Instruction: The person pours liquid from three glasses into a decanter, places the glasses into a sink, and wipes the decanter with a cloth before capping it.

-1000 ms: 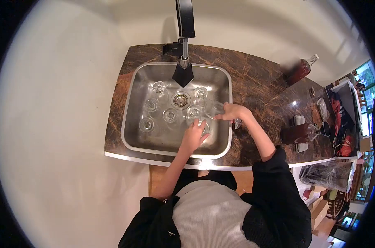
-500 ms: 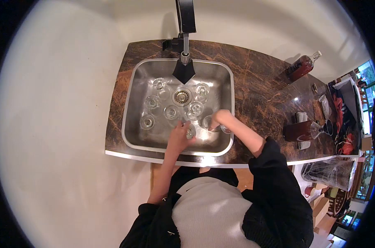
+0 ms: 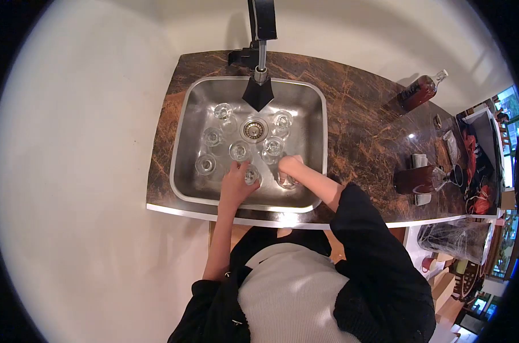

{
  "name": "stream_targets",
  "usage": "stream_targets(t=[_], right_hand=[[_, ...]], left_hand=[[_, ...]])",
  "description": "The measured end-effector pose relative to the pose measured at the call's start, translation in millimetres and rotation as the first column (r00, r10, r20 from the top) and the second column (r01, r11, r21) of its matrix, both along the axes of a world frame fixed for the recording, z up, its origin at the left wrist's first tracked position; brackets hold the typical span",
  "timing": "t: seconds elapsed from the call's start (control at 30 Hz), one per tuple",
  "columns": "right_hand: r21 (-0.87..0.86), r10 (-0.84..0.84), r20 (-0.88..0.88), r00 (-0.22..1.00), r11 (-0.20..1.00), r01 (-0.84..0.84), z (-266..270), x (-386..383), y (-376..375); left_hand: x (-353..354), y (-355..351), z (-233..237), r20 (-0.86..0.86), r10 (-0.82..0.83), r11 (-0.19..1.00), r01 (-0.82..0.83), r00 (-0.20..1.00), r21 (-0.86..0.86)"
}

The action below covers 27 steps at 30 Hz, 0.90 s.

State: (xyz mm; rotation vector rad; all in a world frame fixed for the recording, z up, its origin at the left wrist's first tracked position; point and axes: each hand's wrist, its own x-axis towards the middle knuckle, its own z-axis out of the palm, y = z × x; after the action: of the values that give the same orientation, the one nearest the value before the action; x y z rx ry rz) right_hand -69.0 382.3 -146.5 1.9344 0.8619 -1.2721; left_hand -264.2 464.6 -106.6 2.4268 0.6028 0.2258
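Observation:
Several clear drinking glasses stand in the stainless steel sink (image 3: pixel 177 171), their round ends facing up at me. Near the front middle of the basin, my left hand (image 3: pixel 236 184) curls its fingers around one glass (image 3: pixel 251 175). To its right, my right hand (image 3: pixel 291 166) is closed on another glass (image 3: pixel 286 183), which the hand partly covers. Just beyond my left fingers is a glass (image 3: pixel 239 151), and a further glass (image 3: pixel 273 146) sits behind my right hand. More glasses, such as the one at far left (image 3: pixel 205 164), surround the drain (image 3: pixel 253 130).
A black faucet (image 3: pixel 258 94) hangs over the back of the sink. On the dark marbled counter (image 3: pixel 356 131) to the right are a bottle of reddish liquid (image 3: pixel 418 93) and a second one lying or leaning (image 3: pixel 415 180), with a black bin-like box (image 3: pixel 482 148) beyond.
My left hand has shifted left with its glass, closer to the neighbouring glasses. My right hand has moved slightly left, and the glass with it now sits further from the sink's right wall.

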Motion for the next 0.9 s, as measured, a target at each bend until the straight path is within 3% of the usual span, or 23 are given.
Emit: stream_targets(t=[0.1, 0.27, 0.37, 0.57, 0.67, 0.87, 0.9], right_hand=[[0.040, 0.017, 0.022, 1.000, 0.999, -0.018, 24.3, -5.7, 1.1], [-0.116, -0.014, 0.070, 0.997, 0.993, 0.022, -27.5, -2.1, 14.1], [0.004, -0.038, 0.032, 0.999, 0.999, 0.038, -45.3, -2.0, 15.3], [-0.094, -0.038, 0.023, 0.999, 0.995, 0.040, -64.0, -8.2, 27.5], [-0.173, 0.029, 0.042, 0.999, 0.985, -0.021, -88.6, -8.1, 31.0], [-0.284, -0.034, 0.110, 0.993, 0.957, 0.064, -51.8, -14.0, 33.7], [-0.205, -0.063, 0.136, 0.989, 0.975, 0.090, -29.7, -19.4, 31.5]], left_hand=[[3.0, -0.8, 3.1, -0.039, 0.011, 1.000, -0.012, 0.999, -0.019], [4.9, -2.1, 4.7, -0.037, 0.026, 0.999, -0.027, 0.999, -0.034], [5.0, -0.4, -1.7, -0.033, -0.007, 1.000, 0.008, 0.999, 0.018], [9.2, -5.0, 3.9, -0.101, 0.012, 1.000, -0.011, 0.995, 0.010], [8.8, -5.0, -0.8, -0.048, -0.003, 0.999, 0.005, 0.999, 0.043], [8.0, -5.2, -9.1, -0.060, -0.010, 0.997, 0.015, 0.998, 0.073], [9.5, -6.4, -8.8, -0.073, -0.009, 0.998, 0.014, 0.997, 0.068]])
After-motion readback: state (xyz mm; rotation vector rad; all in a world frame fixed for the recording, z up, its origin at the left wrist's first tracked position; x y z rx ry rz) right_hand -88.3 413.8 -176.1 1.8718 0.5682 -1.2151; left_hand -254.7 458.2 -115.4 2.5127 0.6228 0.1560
